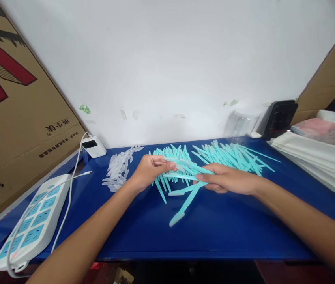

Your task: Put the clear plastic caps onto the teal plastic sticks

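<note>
My right hand [222, 178] is closed around a fanned bunch of teal eyebrow razors [189, 197], their pale tips pointing left and down. My left hand [152, 169] pinches a small translucent blade cap [180, 167] against the tips of the bunch. Whether the cap sits on a blade, I cannot tell. Behind my hands lies a pile of teal razors [170, 152], partly hidden by them. A second razor pile [232, 156] spreads to the right. Loose translucent caps [117, 169] are heaped left of my left hand.
A white power strip [34, 221] with a cable and a small white device [94, 146] are on the left. Behind the right pile stand a clear jar [242, 126] and a black object [279, 116]. White trays [309, 157] line the right edge of the blue table [214, 232].
</note>
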The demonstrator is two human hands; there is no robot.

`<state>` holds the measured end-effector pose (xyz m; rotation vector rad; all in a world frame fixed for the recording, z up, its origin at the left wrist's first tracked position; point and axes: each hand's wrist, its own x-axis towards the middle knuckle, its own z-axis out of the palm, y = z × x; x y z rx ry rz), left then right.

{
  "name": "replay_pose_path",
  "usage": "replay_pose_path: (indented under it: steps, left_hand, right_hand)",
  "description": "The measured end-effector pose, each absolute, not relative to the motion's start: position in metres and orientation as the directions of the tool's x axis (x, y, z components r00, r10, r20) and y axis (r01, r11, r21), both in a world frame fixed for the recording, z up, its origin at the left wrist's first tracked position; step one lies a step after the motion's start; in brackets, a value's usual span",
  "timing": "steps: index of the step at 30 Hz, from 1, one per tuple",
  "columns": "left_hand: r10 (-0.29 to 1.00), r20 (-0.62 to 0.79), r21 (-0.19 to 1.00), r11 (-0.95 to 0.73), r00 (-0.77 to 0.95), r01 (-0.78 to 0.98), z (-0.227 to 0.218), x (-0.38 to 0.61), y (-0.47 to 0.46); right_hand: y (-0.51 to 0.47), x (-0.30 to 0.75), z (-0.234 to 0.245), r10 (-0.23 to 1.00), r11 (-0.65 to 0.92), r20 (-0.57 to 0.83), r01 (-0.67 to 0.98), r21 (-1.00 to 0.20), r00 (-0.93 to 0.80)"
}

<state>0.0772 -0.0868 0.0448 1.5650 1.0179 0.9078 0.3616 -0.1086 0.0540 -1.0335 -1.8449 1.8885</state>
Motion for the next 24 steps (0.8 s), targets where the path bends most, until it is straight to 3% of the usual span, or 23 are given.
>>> replay_pose_path:
  steps: [7, 24]
  left_hand:
    - [0.940, 0.124, 0.971, -0.180, 0.319, 0.155, 0.0467, 0.0821, -0.0910]
    - [0.932, 0.127, 0.971, -0.186, 0.340, 0.149, 0.0448, 0.0857, -0.0938]
  right_hand:
    - [-0.1113, 0.3595, 0.0591, 0.675, -0.151, -0.302, 0.275, -0.950, -0.673]
    - [-0.1099, 0.3594, 0.0521, 0.647, -0.185, -0.289, 0.223, -0.957, -0.706]
